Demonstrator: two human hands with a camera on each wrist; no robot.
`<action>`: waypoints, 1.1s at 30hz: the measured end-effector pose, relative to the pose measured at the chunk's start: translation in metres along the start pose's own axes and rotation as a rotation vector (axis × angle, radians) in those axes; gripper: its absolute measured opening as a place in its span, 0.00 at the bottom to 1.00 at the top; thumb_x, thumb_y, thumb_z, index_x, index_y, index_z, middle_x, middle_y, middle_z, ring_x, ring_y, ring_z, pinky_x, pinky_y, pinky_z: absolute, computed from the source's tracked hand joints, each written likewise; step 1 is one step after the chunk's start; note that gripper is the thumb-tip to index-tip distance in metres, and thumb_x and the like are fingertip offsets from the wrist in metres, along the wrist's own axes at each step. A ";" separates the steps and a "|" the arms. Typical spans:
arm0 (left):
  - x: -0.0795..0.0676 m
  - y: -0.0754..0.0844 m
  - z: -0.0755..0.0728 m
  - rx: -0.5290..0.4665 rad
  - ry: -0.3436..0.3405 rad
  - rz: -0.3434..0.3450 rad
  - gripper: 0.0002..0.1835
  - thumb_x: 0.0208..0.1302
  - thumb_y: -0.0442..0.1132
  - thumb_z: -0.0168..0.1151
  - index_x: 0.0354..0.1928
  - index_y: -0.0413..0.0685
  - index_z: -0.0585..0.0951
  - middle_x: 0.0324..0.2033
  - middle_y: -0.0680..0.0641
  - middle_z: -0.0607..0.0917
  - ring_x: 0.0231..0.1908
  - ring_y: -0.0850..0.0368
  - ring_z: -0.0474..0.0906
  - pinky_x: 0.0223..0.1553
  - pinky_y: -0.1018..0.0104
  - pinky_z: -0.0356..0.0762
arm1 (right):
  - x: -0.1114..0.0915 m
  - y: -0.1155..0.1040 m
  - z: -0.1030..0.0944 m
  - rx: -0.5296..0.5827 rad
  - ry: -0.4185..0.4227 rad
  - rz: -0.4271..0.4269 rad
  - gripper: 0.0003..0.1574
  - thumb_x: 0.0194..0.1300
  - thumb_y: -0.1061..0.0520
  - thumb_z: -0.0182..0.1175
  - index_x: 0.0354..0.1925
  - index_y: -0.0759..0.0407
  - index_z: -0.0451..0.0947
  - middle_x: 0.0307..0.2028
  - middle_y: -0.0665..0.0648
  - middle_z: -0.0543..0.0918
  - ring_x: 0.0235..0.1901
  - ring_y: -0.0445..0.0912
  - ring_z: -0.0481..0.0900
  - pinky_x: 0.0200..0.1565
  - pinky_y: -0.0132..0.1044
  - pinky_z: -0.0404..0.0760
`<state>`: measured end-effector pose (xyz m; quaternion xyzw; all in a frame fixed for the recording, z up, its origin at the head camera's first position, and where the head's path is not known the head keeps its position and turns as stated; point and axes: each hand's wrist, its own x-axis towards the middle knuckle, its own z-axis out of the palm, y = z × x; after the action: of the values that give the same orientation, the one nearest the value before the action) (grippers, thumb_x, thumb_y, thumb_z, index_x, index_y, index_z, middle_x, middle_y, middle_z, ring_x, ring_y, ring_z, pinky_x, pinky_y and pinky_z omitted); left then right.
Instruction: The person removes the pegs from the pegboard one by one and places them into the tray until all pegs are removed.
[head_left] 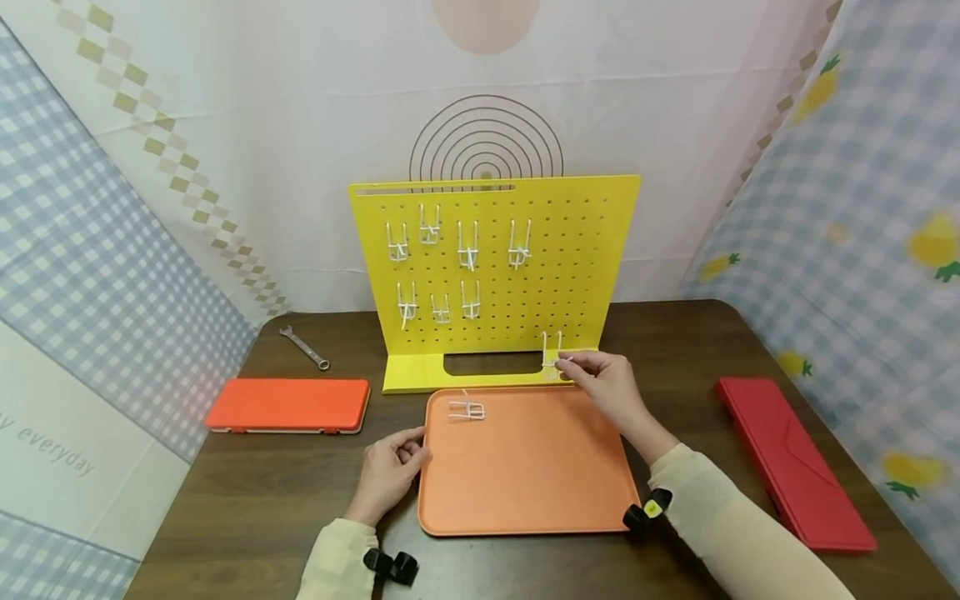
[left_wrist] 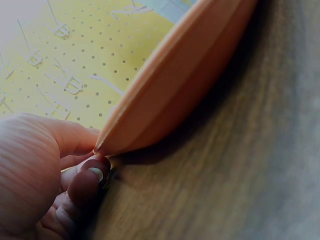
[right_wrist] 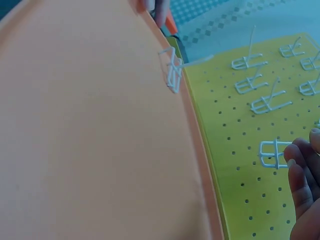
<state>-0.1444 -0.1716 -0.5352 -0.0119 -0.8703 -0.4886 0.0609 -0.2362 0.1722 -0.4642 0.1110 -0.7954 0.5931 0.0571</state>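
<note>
Low on the right side of the yellow pegboard [head_left: 558, 275], the right hand [head_left: 606, 385] pinches a white wire hook [head_left: 552, 364] between thumb and fingers, its two prongs up against the board's lower part; can't tell if they sit in the holes. Left of that, the left hand [head_left: 390, 468] grips the left rim of the orange tray [head_left: 532, 467], fingers curled at the edge; the left wrist view shows thumb and fingertips meeting at the rim. Tray lies flat on the brown wooden bench [head_left: 225, 517], just on the near side of the pegboard. Loose hook [head_left: 468, 410], also white wire, lies on its side in the tray's far left corner area. Seven hanging hooks [head_left: 468, 250] are on the pegboard, mostly on its left half: four higher up, three lower, the rightmost of the higher ones a bit apart. Pegboard stands upright on a yellow foot with a long cutout. Far left on the bench: silver wrench [head_left: 303, 347], lying diagonally. Nearer, left of the tray: orange-red case [head_left: 288, 405], closed and flat. Right side, well apart from the tray: red case [head_left: 795, 462], lying at an angle along the bench's right edge. Patterned cloth [head_left: 330, 125] hangs behind the bench.
</note>
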 end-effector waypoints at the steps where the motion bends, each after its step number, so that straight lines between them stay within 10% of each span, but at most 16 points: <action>1: 0.000 0.000 0.000 0.000 0.001 0.000 0.16 0.58 0.35 0.68 0.49 0.44 0.85 0.25 0.55 0.81 0.22 0.62 0.74 0.24 0.70 0.72 | -0.002 -0.002 0.001 -0.005 -0.004 0.003 0.16 0.61 0.55 0.67 0.44 0.65 0.85 0.40 0.60 0.86 0.38 0.58 0.84 0.36 0.40 0.83; 11: 0.001 0.002 0.000 0.002 0.000 -0.001 0.16 0.59 0.36 0.68 0.50 0.45 0.84 0.25 0.56 0.81 0.22 0.62 0.74 0.25 0.70 0.72 | -0.018 -0.031 0.006 -0.136 0.024 -0.118 0.08 0.62 0.63 0.65 0.36 0.70 0.86 0.40 0.61 0.86 0.41 0.46 0.82 0.36 0.30 0.79; 19: 0.000 -0.001 0.000 -0.003 0.006 0.010 0.16 0.58 0.35 0.68 0.49 0.44 0.85 0.24 0.56 0.81 0.22 0.62 0.74 0.24 0.70 0.72 | -0.010 0.011 0.004 -0.072 0.009 -0.052 0.18 0.63 0.52 0.64 0.44 0.65 0.85 0.44 0.56 0.86 0.40 0.43 0.83 0.35 0.36 0.82; 33: -0.001 0.000 -0.001 0.000 -0.002 0.003 0.16 0.58 0.36 0.68 0.49 0.45 0.85 0.25 0.55 0.81 0.22 0.61 0.74 0.24 0.70 0.72 | -0.013 0.007 0.025 -0.375 -0.046 -0.213 0.08 0.63 0.57 0.65 0.41 0.54 0.88 0.34 0.48 0.86 0.23 0.39 0.75 0.24 0.32 0.75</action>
<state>-0.1437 -0.1721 -0.5350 -0.0134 -0.8703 -0.4886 0.0608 -0.2243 0.1521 -0.4811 0.1956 -0.8765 0.4228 0.1209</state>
